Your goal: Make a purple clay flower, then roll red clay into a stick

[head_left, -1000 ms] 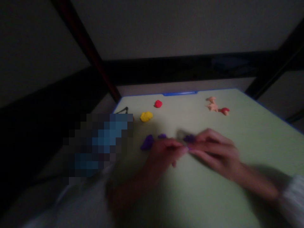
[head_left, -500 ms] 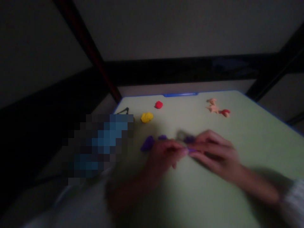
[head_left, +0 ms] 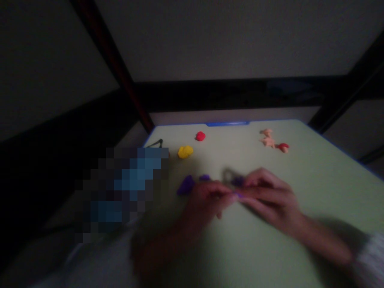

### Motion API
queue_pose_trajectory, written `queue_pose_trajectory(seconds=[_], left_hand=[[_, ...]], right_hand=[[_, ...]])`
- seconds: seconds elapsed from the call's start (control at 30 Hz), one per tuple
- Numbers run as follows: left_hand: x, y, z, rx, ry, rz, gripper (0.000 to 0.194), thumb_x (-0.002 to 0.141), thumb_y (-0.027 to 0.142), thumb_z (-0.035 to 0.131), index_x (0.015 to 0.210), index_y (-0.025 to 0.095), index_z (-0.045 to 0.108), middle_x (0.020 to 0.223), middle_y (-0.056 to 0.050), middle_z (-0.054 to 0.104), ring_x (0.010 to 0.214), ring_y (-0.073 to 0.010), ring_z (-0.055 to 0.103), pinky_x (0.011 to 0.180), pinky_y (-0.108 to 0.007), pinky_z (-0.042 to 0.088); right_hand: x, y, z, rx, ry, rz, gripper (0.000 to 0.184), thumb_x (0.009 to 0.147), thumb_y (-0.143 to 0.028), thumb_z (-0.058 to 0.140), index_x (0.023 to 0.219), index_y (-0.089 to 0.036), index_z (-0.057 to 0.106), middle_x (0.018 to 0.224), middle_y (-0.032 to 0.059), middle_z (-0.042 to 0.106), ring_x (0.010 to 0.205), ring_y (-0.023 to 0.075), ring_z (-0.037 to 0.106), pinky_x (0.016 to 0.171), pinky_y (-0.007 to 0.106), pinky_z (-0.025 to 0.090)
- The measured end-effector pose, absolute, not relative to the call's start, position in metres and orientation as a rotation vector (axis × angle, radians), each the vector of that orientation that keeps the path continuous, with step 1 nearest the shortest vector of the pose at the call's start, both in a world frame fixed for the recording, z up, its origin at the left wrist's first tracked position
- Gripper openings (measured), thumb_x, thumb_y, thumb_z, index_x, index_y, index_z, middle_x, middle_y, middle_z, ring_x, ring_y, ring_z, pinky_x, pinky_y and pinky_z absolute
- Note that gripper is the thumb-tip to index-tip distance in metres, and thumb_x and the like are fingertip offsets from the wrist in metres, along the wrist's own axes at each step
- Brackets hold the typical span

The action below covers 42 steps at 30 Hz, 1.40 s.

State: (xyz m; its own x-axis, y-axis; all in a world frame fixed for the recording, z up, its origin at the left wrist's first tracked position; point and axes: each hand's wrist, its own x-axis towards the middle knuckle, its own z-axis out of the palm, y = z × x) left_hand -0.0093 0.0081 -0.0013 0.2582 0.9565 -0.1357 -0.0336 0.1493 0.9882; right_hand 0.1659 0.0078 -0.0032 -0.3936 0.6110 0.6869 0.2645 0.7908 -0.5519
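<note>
A small piece of purple modelling clay point(head_left: 238, 195) is pinched between the fingertips of both my hands, low over the table. My left hand point(head_left: 205, 202) closes thumb and fingers on its left end. From the other side my right hand point(head_left: 273, 198) grips it, fingers pressed together and covering most of it. Beside the left hand lie a larger purple clay lump point(head_left: 186, 185) and a small purple bit point(head_left: 205, 177). Just past my right fingertips is another dark purple piece point(head_left: 238, 181). The dim light blurs the fine shape of the held piece.
Farther back on the pale green table point(head_left: 303, 160) are a yellow clay lump point(head_left: 185, 152) and a red one point(head_left: 200, 136). Peach-coloured pieces point(head_left: 269, 142) and a red-and-peach piece point(head_left: 283, 147) lie at the back right. A pixelated area hides the left side.
The table and its pieces appear slightly lower as the view tilts. My fingertips have drawn closer together, and less of the held purple clay shows.
</note>
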Motion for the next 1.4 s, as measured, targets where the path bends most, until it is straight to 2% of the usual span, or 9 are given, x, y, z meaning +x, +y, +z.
queue_pose_trajectory(seconds=[0.2, 0.6, 0.8, 1.0, 1.27, 1.4], left_hand=[[-0.011, 0.013, -0.009, 1.188, 1.035, 0.94, 0.015, 0.064, 0.026, 0.067, 0.057, 0.014, 0.062, 0.049, 0.004, 0.048, 0.037, -0.0045, 0.04, 0.034, -0.017, 0.032], [-0.008, 0.007, 0.004, 1.161, 1.083, 0.935, 0.01, 0.065, 0.024, 0.065, 0.064, 0.014, 0.067, 0.052, 0.004, 0.049, 0.04, -0.0049, 0.04, 0.037, -0.018, 0.031], [-0.009, 0.007, 0.001, 1.196, 1.061, 0.928, 0.01, 0.065, 0.023, 0.067, 0.059, 0.014, 0.067, 0.055, 0.003, 0.049, 0.042, -0.0048, 0.04, 0.037, -0.017, 0.032], [-0.012, 0.009, -0.002, 1.2, 1.02, 0.907, 0.011, 0.064, 0.023, 0.069, 0.057, 0.014, 0.065, 0.056, 0.003, 0.05, 0.04, -0.0043, 0.041, 0.036, -0.017, 0.033], [-0.011, 0.009, 0.0, 1.27, 1.035, 0.89, 0.016, 0.065, 0.025, 0.068, 0.055, 0.013, 0.064, 0.055, 0.003, 0.048, 0.041, -0.0038, 0.04, 0.035, -0.015, 0.031], [-0.011, 0.01, -0.001, 1.272, 1.037, 0.864, 0.01, 0.064, 0.024, 0.068, 0.061, 0.014, 0.067, 0.059, 0.002, 0.052, 0.042, -0.0051, 0.042, 0.036, -0.016, 0.034]], right_hand=[[0.164, 0.009, -0.002, -0.7, -1.957, 0.41, 0.014, 0.078, -0.014, 0.066, 0.091, -0.015, 0.07, 0.082, 0.0048, 0.054, 0.067, 0.0114, 0.055, 0.049, 0.022, 0.046], [0.167, 0.009, -0.002, -0.708, -1.962, 0.417, 0.014, 0.08, -0.013, 0.063, 0.09, -0.02, 0.07, 0.083, 0.0046, 0.055, 0.072, 0.0129, 0.058, 0.052, 0.023, 0.047], [0.164, 0.008, -0.001, -0.703, -1.979, 0.421, 0.01, 0.083, -0.02, 0.061, 0.085, -0.018, 0.07, 0.079, 0.0045, 0.056, 0.067, 0.0122, 0.058, 0.05, 0.022, 0.047], [0.16, 0.007, 0.0, -0.705, -1.974, 0.54, 0.01, 0.081, -0.019, 0.062, 0.088, -0.017, 0.07, 0.08, 0.0035, 0.055, 0.059, 0.0089, 0.053, 0.046, 0.02, 0.045], [0.163, 0.009, -0.002, -0.655, -1.975, 0.535, 0.014, 0.084, -0.02, 0.06, 0.092, -0.021, 0.072, 0.08, 0.0044, 0.056, 0.07, 0.0125, 0.057, 0.05, 0.022, 0.048], [0.163, 0.01, -0.003, -0.656, -1.959, 0.525, 0.015, 0.083, -0.02, 0.06, 0.091, -0.021, 0.072, 0.08, 0.0046, 0.056, 0.069, 0.0126, 0.058, 0.05, 0.023, 0.047]])
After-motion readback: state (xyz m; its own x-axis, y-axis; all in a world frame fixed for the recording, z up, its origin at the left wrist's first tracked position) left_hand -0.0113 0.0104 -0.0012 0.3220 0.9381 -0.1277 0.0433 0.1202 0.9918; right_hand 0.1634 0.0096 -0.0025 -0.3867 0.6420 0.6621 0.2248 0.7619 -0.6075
